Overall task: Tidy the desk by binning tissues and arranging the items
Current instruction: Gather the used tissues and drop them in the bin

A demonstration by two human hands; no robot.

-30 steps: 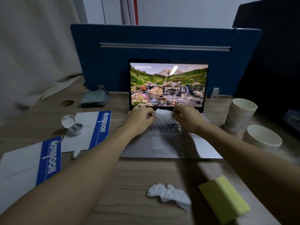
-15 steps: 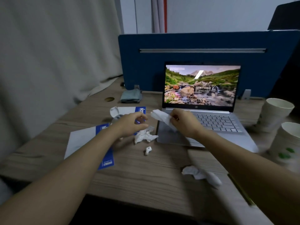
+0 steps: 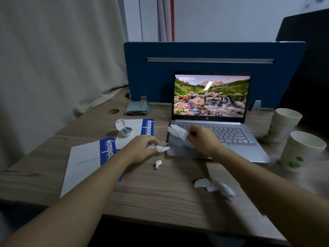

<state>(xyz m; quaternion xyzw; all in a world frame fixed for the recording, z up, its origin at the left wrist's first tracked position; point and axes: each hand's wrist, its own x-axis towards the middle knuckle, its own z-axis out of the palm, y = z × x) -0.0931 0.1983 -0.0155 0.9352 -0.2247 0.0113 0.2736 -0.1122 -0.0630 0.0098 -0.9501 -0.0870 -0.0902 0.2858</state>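
My right hand (image 3: 202, 139) holds a white tissue (image 3: 178, 132) above the left edge of the open laptop (image 3: 222, 134). My left hand (image 3: 140, 148) closes its fingers on a crumpled tissue (image 3: 161, 147) lying on the desk just left of the laptop. A third crumpled tissue (image 3: 214, 187) lies on the wood near the front edge, under my right forearm. A loose white earbud (image 3: 158, 164) rests below my left hand. An open earbud case (image 3: 123, 129) sits on a notebook (image 3: 140, 130). A second notebook (image 3: 85, 163) lies partly beneath my left arm.
Two stacks of paper cups (image 3: 283, 123) (image 3: 300, 148) stand right of the laptop. A folded grey-blue cloth (image 3: 137, 108) lies by the blue divider (image 3: 204, 56). A curtain (image 3: 53, 59) hangs on the left. The wooden desk (image 3: 160, 198) has a cable hole (image 3: 113, 111).
Both hands left the keyboard and moved left; the right carried a tissue with it. The left hand came down onto the crumpled tissue beside the laptop. The view shifted left.
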